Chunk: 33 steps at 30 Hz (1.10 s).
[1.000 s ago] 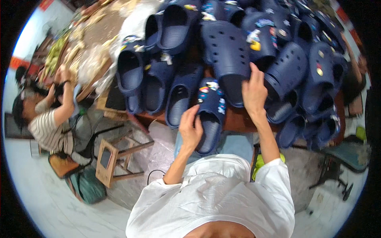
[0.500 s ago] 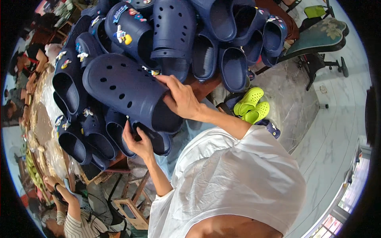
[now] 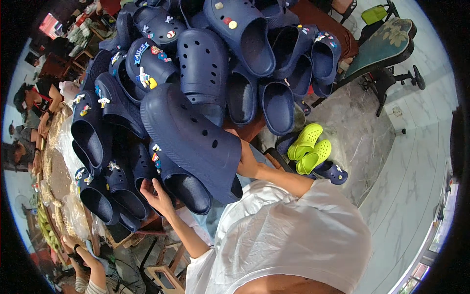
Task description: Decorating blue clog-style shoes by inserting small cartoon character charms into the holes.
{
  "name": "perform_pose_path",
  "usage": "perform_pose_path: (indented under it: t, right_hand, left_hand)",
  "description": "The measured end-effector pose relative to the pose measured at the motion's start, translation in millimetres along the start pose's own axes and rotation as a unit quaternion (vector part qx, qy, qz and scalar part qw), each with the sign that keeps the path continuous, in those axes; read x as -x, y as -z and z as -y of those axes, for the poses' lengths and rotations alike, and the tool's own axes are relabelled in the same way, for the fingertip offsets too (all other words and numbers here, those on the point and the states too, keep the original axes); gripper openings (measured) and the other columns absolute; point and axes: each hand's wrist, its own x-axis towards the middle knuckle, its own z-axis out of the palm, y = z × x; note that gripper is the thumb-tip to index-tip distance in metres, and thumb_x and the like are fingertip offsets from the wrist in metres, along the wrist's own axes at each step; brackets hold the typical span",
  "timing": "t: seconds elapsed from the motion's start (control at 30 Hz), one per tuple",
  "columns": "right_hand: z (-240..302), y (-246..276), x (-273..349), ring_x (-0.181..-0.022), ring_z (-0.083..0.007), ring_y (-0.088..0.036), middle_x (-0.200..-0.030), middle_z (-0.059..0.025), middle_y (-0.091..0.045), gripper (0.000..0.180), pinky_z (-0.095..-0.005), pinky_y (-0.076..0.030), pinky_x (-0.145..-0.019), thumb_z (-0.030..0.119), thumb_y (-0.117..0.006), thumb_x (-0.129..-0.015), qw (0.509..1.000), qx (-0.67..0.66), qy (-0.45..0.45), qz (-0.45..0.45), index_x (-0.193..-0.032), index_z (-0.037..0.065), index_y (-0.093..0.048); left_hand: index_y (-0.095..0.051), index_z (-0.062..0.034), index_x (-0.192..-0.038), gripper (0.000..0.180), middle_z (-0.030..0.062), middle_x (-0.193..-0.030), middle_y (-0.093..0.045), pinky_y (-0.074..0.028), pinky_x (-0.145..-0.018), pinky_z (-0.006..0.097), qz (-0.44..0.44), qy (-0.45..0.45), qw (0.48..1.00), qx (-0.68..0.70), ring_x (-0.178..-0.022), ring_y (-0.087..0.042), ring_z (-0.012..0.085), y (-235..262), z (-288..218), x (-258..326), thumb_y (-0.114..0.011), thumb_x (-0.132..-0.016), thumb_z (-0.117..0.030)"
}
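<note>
A large navy clog [image 3: 191, 137] without charms is tilted on its side above the pile, its holed upper turned partly away. My right hand [image 3: 248, 160] grips it near the opening at the heel end, with most of the fingers hidden behind it. Lower down, my left hand [image 3: 157, 197] has its fingers apart and holds nothing. It is beside another navy clog [image 3: 188, 191] with small cartoon charms; whether they touch I cannot tell. A plain navy clog [image 3: 203, 63] and a clog with several colourful charms [image 3: 149, 63] lie just beyond the held one.
Several more navy clogs [image 3: 247, 34] are heaped around. On the floor at right are two lime-green clogs [image 3: 313, 157] and a navy one [image 3: 333, 172], near a green padded chair [image 3: 377, 49]. A wooden stool [image 3: 166, 279] stands below left. Other people [image 3: 41, 98] sit at a table.
The held clog has rolled onto its side and shifted right and down in view, with my right hand lower on it. My left hand has moved slightly left and down. The whole view has shifted.
</note>
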Motion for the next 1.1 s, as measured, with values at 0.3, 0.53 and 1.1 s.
perform_pose_path:
  t: [0.3,0.53,1.1]
  right_hand:
    - [-7.0,-3.0,4.8,-0.108,-0.0250,-0.063,-0.111,-0.0183,-0.065,0.057,-0.0335,-0.047,-0.094,-0.008,-0.044,-0.080,0.998,0.028,-0.063,0.002,-0.137,-0.004,-0.041]
    - [-25.3,5.0,20.2,-0.113,-0.0231,-0.057,-0.120,-0.0190,-0.060,0.047,-0.0346,-0.043,-0.099,0.008,-0.058,-0.086,0.998,0.051,-0.030,0.013,-0.130,-0.007,-0.049]
    - [30.1,-25.3,-19.6,-0.107,-0.0268,-0.060,-0.114,-0.0180,-0.061,0.042,-0.0341,-0.045,-0.096,0.002,-0.053,-0.094,0.989,0.049,-0.126,0.067,-0.134,-0.004,-0.043]
  left_hand:
    - [-0.065,0.0072,-0.095,0.028,0.0086,-0.085,-0.068,-0.049,-0.070,0.030,0.027,-0.023,0.997,-0.069,-0.075,-0.058,0.0138,-5.9,-4.9,-32.7,-0.072,-0.091,-0.019]
    - [-0.067,0.0032,-0.092,0.022,0.0117,-0.076,-0.071,-0.049,-0.064,0.034,-0.029,0.001,0.992,-0.124,-0.066,-0.062,0.0150,-6.7,-20.6,-29.9,-0.071,-0.088,-0.019]
    - [-0.064,0.0052,-0.117,0.025,0.0095,-0.110,-0.070,-0.048,-0.091,0.029,-0.042,-0.019,0.988,0.150,-0.101,-0.063,0.0142,14.7,-100.5,10.7,-0.061,-0.097,-0.008]
